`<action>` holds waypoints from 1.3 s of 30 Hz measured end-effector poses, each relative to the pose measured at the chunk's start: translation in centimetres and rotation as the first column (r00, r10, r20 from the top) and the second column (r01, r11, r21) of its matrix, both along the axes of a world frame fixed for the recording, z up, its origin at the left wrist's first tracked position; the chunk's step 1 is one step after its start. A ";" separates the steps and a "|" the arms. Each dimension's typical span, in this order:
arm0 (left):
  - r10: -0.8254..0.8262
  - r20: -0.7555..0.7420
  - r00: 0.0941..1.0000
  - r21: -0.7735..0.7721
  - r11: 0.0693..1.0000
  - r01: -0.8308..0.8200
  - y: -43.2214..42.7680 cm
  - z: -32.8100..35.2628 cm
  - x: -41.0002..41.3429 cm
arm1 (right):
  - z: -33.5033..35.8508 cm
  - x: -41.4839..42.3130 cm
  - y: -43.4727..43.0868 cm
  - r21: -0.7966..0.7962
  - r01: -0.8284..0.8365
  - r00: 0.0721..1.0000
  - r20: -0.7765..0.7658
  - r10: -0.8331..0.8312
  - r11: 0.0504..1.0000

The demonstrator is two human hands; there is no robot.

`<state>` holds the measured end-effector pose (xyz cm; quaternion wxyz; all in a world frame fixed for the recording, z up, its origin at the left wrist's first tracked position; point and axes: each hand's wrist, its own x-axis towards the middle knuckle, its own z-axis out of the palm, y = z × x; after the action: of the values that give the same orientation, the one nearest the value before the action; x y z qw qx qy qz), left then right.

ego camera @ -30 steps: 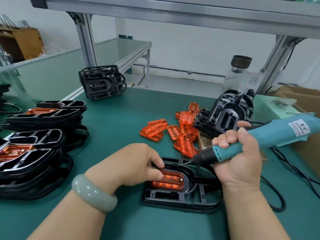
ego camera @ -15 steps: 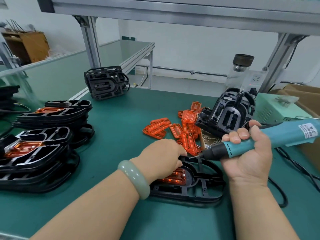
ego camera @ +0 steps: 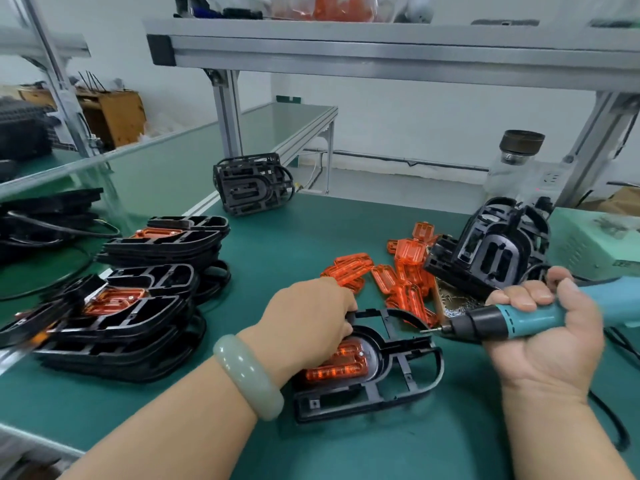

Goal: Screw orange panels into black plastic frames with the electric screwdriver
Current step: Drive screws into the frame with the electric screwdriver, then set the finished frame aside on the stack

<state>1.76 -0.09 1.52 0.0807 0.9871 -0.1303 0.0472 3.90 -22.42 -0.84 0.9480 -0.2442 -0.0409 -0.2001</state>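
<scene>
Risk notes, screwdriving step. Black frame [ego camera: 408, 372] lies flat on tabletop [ego camera: 450, 452], centre of view; orange panel [ego camera: 337, 367] sits in the frame's rounded 9 o'clock end. Left hand [ego camera: 308, 317] covers that end, grip curled over the frame's far rim and part of the panel. Right hand [ego camera: 540, 327] is at 3 o'clock, grip clamped round electric screwdriver [ego camera: 512, 318]; the bit is near level, pointing toward 9 o'clock, its tip over the frame's 12 o'clock edge and apart from it. Whether a screw rides on the bit: cannot tell, too small.

Judged hazards:
1. Bit must swing upright before driving; entered tilted, the screw would likely cross-thread or strip the plastic.
2. Left fingertips lie close to where the bit would land; a slip off the screw head could hit them or score the panel.
3. Frame is held at one end only; driver torque may pivot the free 3 o'clock end on the mat and shift the panel off its holes.
4. Over-driving could crack the thin orange plastic.
5. Cable [ego camera: 613, 427] trails at 4 o'clock; a snag would jerk the tool.
6. Loose panels [ego camera: 349, 270] lie just beyond the frame at 12 o'clock; a sweep of either hand could scatter them.
</scene>
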 end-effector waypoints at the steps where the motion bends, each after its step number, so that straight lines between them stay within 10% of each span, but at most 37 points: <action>1: 0.017 0.007 1.000 0.006 1.000 -0.017 0.5 0.6 -0.2 | 0.1 0.0 0.0 0.004 -0.001 1.000 0.005 0.001 1.000; 39: 0.360 -0.065 0.931 0.151 0.926 -0.347 21.5 7.9 -0.8 | -2.1 1.1 1.5 -0.145 -0.027 0.999 0.015 0.030 0.989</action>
<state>0.99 21.38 9.46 0.0089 0.9987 0.0507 0.0066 5.03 -20.91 -2.98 0.9301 -0.3101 -0.0671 -0.1851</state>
